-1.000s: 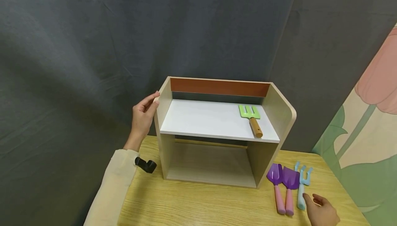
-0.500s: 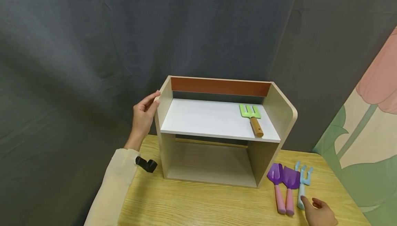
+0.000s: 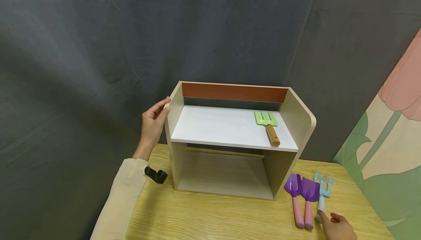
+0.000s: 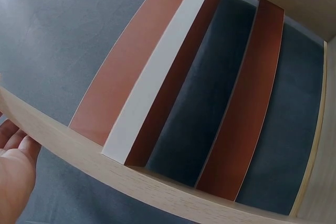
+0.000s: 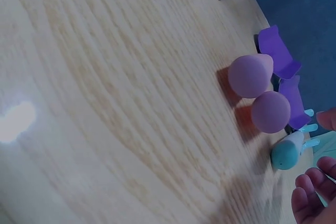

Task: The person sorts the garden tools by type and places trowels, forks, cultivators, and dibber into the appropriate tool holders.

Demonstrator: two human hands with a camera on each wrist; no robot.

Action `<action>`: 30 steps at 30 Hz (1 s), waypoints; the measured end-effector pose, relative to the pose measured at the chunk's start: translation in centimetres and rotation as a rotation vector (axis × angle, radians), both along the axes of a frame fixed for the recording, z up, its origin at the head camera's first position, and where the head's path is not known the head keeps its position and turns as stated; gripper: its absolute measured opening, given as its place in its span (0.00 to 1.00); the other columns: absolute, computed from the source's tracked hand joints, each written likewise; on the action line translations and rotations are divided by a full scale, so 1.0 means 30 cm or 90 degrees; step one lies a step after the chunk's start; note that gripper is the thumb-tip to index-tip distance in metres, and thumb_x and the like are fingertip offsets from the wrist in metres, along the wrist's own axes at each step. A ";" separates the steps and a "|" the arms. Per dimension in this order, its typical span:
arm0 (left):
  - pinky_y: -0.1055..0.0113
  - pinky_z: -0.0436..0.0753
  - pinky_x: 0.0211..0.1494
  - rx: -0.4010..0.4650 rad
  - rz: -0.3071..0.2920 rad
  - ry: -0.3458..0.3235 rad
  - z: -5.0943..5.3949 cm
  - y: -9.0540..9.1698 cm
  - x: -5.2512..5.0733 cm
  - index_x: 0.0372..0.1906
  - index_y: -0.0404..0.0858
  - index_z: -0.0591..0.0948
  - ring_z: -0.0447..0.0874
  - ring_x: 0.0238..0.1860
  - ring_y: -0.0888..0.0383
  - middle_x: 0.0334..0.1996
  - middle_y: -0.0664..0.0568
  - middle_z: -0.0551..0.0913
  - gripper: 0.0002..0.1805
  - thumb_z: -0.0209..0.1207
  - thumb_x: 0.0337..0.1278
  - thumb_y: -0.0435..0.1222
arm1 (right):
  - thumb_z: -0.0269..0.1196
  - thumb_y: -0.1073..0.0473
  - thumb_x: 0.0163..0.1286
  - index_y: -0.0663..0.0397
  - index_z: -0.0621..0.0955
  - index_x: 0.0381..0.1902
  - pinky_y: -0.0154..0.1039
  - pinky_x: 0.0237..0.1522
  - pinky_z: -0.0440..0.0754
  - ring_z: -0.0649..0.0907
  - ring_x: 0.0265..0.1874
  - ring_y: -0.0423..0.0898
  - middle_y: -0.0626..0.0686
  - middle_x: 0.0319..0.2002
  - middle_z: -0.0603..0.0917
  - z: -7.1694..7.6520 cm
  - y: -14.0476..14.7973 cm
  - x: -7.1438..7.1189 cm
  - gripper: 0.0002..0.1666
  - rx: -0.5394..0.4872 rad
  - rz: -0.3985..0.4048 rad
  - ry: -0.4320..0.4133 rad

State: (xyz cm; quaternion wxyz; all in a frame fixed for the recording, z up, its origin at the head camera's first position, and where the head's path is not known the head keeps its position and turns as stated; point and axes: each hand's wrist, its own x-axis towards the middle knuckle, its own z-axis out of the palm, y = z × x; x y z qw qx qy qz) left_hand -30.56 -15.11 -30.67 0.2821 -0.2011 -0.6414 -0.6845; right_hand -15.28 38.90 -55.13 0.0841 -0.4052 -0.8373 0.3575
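My left hand (image 3: 152, 123) holds the left side panel of a small two-tier wooden shelf (image 3: 235, 147), thumb and fingers at its edge. In the left wrist view the hand (image 4: 18, 166) shows beside the pale panel edge. At the lower right, my right hand (image 3: 338, 226) is over the handle end of a light blue hand fork (image 3: 321, 201). The right wrist view shows its thumb and fingers spread apart beside the fork's teal handle end (image 5: 286, 153), and contact is unclear. Two purple hand trowels with pink handles, one (image 3: 297, 199) left of the other (image 3: 309, 199), lie alongside.
A green hand fork (image 3: 268, 124) with a wooden handle lies on the white upper board (image 3: 220, 124), at its right. The shelf stands on a wood-grain table (image 3: 204, 214) before a dark grey curtain (image 3: 210, 31). A flower-patterned cloth (image 3: 388, 159) hangs at the right.
My right hand has moved slightly left and closer over the blue fork's handle. The left hand stays on the shelf panel.
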 end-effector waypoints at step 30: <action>0.65 0.74 0.59 -0.002 0.002 0.005 0.003 -0.001 0.003 0.57 0.25 0.77 0.76 0.58 0.55 0.57 0.39 0.78 0.17 0.56 0.65 0.27 | 0.52 0.28 0.63 0.74 0.71 0.54 0.56 0.42 0.72 0.76 0.45 0.67 0.71 0.47 0.76 -0.046 0.029 0.003 0.50 0.013 0.045 -0.047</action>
